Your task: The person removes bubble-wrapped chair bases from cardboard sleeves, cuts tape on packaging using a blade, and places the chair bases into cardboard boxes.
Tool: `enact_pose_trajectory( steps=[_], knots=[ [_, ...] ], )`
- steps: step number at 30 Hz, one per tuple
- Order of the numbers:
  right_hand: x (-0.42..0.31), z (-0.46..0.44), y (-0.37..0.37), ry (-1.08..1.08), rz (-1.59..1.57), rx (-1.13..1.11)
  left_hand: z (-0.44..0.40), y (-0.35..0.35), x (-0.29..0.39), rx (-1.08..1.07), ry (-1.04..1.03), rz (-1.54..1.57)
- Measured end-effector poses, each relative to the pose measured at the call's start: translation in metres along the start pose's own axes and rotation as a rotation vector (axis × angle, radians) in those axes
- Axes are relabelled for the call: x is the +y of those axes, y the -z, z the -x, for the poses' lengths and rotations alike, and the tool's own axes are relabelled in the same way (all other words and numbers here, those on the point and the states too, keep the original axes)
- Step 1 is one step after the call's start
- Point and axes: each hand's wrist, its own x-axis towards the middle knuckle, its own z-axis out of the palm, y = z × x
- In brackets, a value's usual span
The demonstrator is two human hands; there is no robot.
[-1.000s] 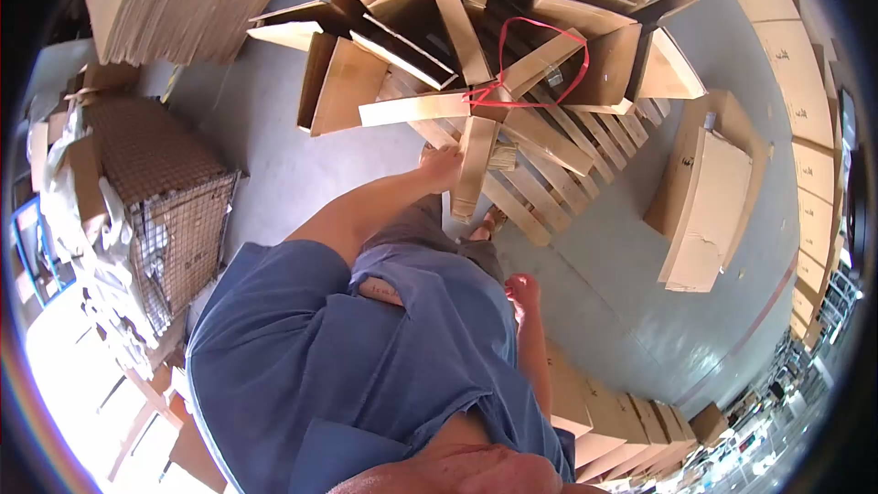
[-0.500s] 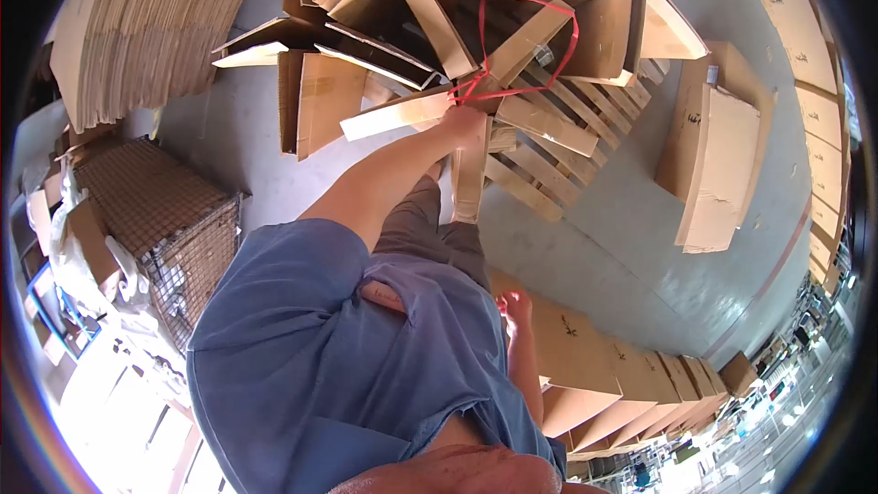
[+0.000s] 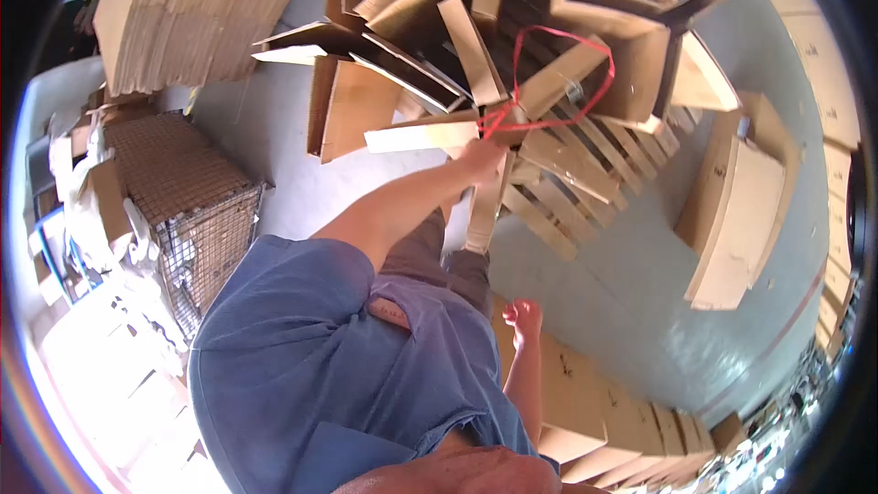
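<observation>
Brown cardboard is lying right at the fingertips of the left hand [image 3: 482, 161], which is resting over the upper end of a long strip [image 3: 483, 220]. Blur is hiding whether those fingers are pinching the strip, the red strap [image 3: 494, 121] or neither, so their grip cannot be told. Just beyond the fingertips, the strap is bunching where several strips are meeting, and its loose loop is swinging wide to their right; the hand is probably sitting here because everything is converging at this spot.

Left of the fingers a pale strip [image 3: 422, 136] is pointing outward, while another strip [image 3: 473, 48] is leaning away ahead of them. Right of and below them, a wooden pallet [image 3: 547, 227] is showing its slats, presumably keeping the cardboard off the floor. Farther ahead, boxes [image 3: 637, 73] are standing with flaps spread, seemingly propping one another up.

Nearer the body and to the right, the right hand [image 3: 523, 320] is hanging apart from the work, its fingers seeming loosely curled, too small to judge surely, and nothing is showing in it. Well left of the left fingers, a wire cage [image 3: 178, 160] is standing.
</observation>
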Motion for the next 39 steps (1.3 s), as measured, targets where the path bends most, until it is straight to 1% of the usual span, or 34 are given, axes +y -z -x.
enact_pose_trajectory(
  steps=[3,4,6,10,13,15,19,22,25,27,30,35,37,39],
  knots=[
    [0.005,-0.003,0.006,0.004,0.011,-0.008,0.008,-0.001,0.004,0.044,-0.055,0.027],
    [0.008,-0.005,0.01,-0.033,-0.017,-0.01,0.007,0.0,0.005,0.057,-0.047,0.029],
    [0.012,-0.012,0.014,-0.085,-0.039,-0.002,0.005,0.007,0.006,-0.061,-0.019,-0.01],
    [0.004,-0.017,0.021,-0.063,-0.028,-0.006,0.003,0.017,0.0,-0.017,0.006,-0.048],
    [-0.001,-0.018,0.027,-0.067,0.01,0.006,0.008,0.017,-0.002,-0.049,0.019,0.038],
    [-0.014,-0.014,0.021,-0.045,-0.001,0.024,0.004,0.014,0.0,-0.063,0.089,0.086],
    [-0.04,-0.006,0.009,-0.019,-0.011,0.061,-0.003,0.014,0.007,-0.047,0.12,0.087],
    [-0.046,-0.006,0.005,0.001,-0.011,0.047,-0.004,0.021,0.007,-0.091,0.152,0.121],
    [-0.044,-0.009,0.006,-0.007,-0.031,0.034,-0.009,0.012,0.003,-0.099,0.119,0.068],
    [-0.04,-0.01,0.006,-0.024,-0.038,0.032,-0.005,0.011,0.004,-0.078,0.147,0.096],
    [-0.03,-0.015,0.01,-0.039,-0.022,0.029,0.006,0.018,0.004,-0.046,0.123,0.135],
    [-0.016,-0.027,0.018,-0.059,-0.01,-0.006,-0.005,0.017,0.005,-0.096,0.134,0.087],
    [-0.017,-0.028,0.017,-0.02,-0.036,-0.064,-0.007,0.019,0.009,-0.133,0.142,0.079],
    [-0.027,-0.021,0.011,-0.025,-0.033,-0.018,-0.005,0.019,0.008,-0.111,0.151,0.053]
  ],
)
